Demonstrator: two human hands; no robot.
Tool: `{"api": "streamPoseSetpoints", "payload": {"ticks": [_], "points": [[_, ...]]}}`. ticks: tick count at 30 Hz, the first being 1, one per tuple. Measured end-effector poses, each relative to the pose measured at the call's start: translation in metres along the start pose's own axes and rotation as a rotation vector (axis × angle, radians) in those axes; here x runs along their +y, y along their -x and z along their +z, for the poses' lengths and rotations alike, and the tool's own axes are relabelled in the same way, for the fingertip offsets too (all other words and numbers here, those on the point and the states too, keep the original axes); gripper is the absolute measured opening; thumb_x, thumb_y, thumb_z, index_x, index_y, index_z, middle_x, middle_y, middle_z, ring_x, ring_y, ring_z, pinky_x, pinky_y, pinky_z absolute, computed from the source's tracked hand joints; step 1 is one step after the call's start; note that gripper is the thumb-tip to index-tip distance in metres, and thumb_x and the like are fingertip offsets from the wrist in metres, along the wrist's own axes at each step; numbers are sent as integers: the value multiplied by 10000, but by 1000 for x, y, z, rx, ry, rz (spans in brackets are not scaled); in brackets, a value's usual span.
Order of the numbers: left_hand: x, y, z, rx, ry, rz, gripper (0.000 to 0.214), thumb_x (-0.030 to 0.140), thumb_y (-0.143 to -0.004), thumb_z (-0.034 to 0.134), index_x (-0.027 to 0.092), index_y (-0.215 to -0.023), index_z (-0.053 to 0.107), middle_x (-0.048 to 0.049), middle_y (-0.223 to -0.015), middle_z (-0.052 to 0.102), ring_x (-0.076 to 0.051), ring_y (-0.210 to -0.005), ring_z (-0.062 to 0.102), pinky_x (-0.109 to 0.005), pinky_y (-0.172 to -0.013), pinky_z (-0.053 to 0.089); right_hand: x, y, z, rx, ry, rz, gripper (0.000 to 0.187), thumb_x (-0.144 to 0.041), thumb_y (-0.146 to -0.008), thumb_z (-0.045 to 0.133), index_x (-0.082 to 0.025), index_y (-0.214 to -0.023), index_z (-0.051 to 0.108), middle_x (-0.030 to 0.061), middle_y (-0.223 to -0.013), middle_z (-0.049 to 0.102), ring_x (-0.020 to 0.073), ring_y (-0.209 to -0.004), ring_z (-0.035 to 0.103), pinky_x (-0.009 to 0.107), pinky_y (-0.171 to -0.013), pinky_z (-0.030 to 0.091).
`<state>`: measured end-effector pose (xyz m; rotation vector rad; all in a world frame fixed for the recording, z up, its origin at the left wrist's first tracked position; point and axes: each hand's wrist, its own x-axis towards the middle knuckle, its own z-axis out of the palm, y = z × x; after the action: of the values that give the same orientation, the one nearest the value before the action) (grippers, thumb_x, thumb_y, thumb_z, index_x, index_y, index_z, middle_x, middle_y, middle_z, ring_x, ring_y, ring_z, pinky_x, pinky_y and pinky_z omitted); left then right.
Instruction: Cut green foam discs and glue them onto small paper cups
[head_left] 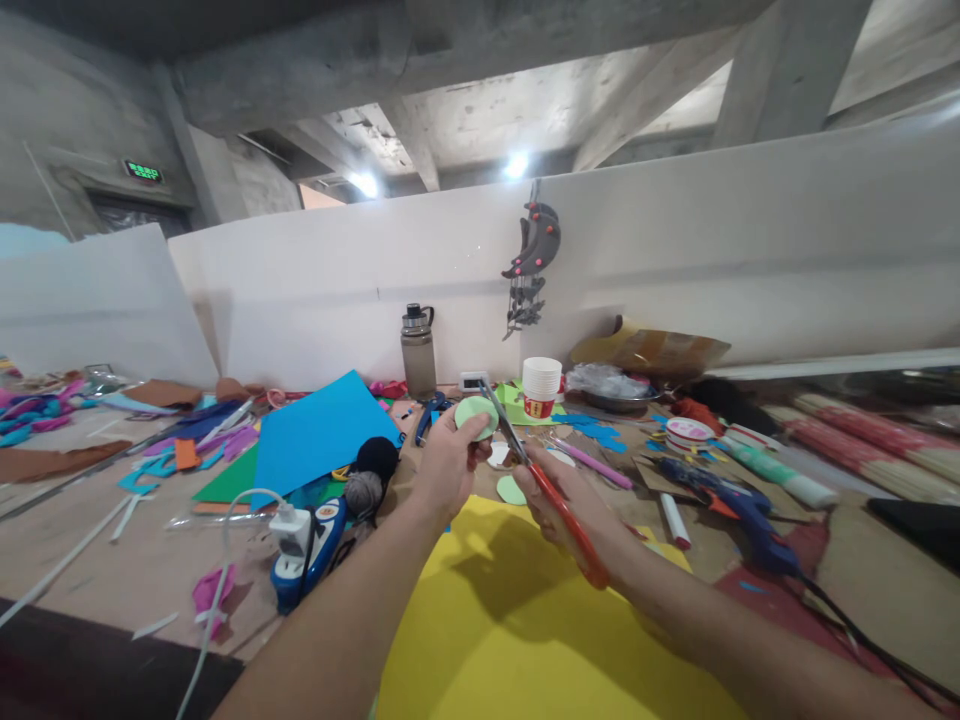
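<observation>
White adapter [292,528], one: plugged into a blue power strip [334,525], at eight o'clock from the pale green disc [477,408].

Blue sheet [319,430], one: flat, large, at nine o'clock.

Black yarn ball [377,458], one: between eight and nine o'clock.

Drinking bottle [418,355], one: capped, upright, between ten and eleven o'clock.

Pale green disc, one: raised above the worktop, near mid-view, in the left hand [450,455]. By its look, thin paper or card; judged light, fairly stiff for its size, hardly slippery, easily creased. Best grip judged a light pinch of thumb and fingers near the rim, the opposite edge left free.

Left hand: nearly closed; thumb laid over the disc's lower face, fingers bent behind, the disc clamped between.

Second green disc [511,490], one: loose, at five o'clock.

Yellow sheet [517,640], one: broad, at six o'clock.

Paper cups [541,380], one stack: between two and three o'clock.

Scissors [561,515], one pair, red-handled: blades aimed toward eleven o'clock, just beside the disc's right edge. Contact and blade spread could not be told.

Right hand [576,500]: curled closed around the handles, apart from the left hand; finger placement in the loops could not be made out.

Purple marker [611,473], one: between three and four o'clock.

Glue gun [739,510], one: blue, same bearing, farther out.
</observation>
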<state>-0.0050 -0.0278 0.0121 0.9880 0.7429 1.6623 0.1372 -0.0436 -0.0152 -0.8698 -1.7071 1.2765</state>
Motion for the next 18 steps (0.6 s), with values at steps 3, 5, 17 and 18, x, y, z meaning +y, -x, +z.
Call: {"api": "streamPoseSetpoints", "payload": {"ticks": [3,5,17,18], "points": [[-1,-2,-1,-4,-5,21,309,321,-615,794,137,-771,600,10,-656,557,-38,-514,403,-164,-459,294,2,-1,0,12,-2,4,429,-629,-802,530,-232,-965,519,-82,-562,303,81,-454,276,204,-412,206],[-1,-2,-2,-1,-18,25,320,332,-602,805,138,-766,611,7,-657,558,-43,-526,409,-165,-463,300,4,-2,-2,7,17,-3,422,-619,-809,529,-233,-979,521,-77,-563,324,87,-460,302,209,-421,237],[0,-3,-5,-13,-99,-26,372,352,-554,829,139,-794,641,7,-671,557,-57,-543,448,-164,-462,338,3,-8,-14,-60,135,-82,436,-566,-825,543,-204,-1068,545,-52,-603,398,104,-519,372,221,-455,318],[0,-3,-5,-14,-103,-29,380,353,-545,833,138,-792,641,6,-672,562,-56,-537,444,-164,-459,335,3,-8,-14,-63,135,-77,433,-563,-823,548,-205,-1066,547,-51,-603,401,104,-519,373,221,-454,318]]}}
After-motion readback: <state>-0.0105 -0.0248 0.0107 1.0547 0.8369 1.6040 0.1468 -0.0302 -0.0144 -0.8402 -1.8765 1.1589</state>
